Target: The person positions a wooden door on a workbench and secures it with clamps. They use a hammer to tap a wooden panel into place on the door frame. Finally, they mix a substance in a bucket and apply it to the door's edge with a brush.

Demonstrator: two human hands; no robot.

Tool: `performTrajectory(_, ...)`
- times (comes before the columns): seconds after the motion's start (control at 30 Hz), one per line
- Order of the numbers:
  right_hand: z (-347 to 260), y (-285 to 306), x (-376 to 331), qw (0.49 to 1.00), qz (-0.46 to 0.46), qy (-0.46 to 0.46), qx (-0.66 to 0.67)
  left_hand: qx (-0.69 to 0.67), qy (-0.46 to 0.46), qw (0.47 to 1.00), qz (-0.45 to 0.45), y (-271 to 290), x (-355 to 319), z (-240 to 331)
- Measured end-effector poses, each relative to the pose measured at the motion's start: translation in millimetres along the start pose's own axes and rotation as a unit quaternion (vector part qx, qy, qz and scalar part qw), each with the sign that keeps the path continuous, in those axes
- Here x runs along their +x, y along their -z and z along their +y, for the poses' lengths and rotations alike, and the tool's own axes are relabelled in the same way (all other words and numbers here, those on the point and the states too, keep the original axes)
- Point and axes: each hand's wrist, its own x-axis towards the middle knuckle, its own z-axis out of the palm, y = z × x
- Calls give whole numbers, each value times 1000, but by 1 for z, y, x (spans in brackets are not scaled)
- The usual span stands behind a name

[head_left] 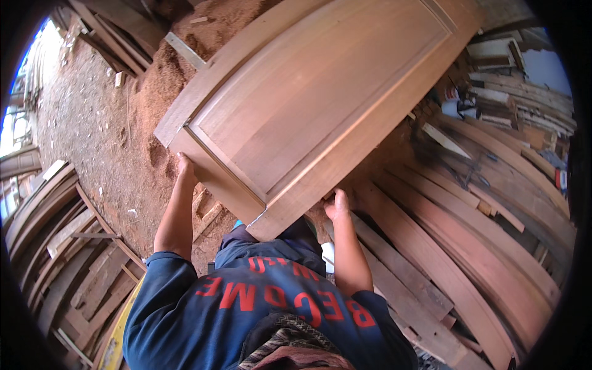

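The left hand (184, 166), partly hidden, is curled around the near left edge of a large, brown, panelled wooden door (320, 105), and the right hand (337, 205) is closed on its right edge, the door slanting between reddish-brown sawdust (161, 83) and long brown wooden planks (441, 253).

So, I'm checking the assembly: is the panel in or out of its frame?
In. The raised panel lies inside the wooden frame, which borders its visible edges; how tightly it seats, I cannot tell.
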Motion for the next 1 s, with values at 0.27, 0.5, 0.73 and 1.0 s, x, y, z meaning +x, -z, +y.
performTrajectory(0.27,15,83,-9,998,62,-19,-22,-54,-13,994,-98,19,50,-10)
performTrajectory(0.5,38,170,-51,982,161,-52,-78,129,-90,987,44,1,25,-21)
performTrajectory(0.73,29,208,-47,972,138,-70,-178,244,-263,924,136,59,5,-68)
performTrajectory(1.0,-88,225,-59,957,62,0,-284,45,-90,995,24,30,-85,-149)
